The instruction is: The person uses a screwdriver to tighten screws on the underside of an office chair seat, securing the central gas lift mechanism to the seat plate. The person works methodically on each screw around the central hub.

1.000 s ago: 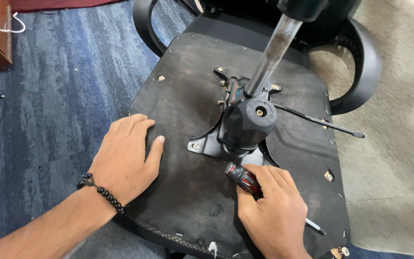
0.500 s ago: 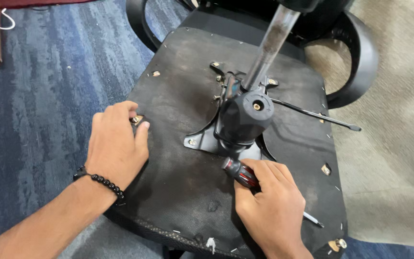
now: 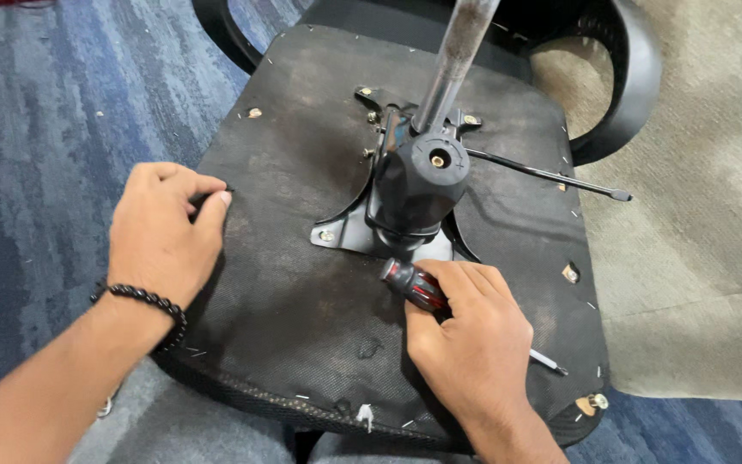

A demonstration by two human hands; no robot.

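Screwdriver (image 3: 418, 286), red and black handle, sits in the lower middle of the frame, wrapped in the right hand (image 3: 474, 344); its metal tip pokes out at the hand's lower right. Right hand rests on the upturned chair seat underside (image 3: 302, 292), just below the black mechanism plate (image 3: 410, 193). Left hand (image 3: 165, 232), at centre left by the seat's edge, has fingertips pinched on a small dark item too small to identify. Beaded bracelet (image 3: 143, 302) on that wrist.

Matt, rough fabric seat underside (image 3: 302, 283)
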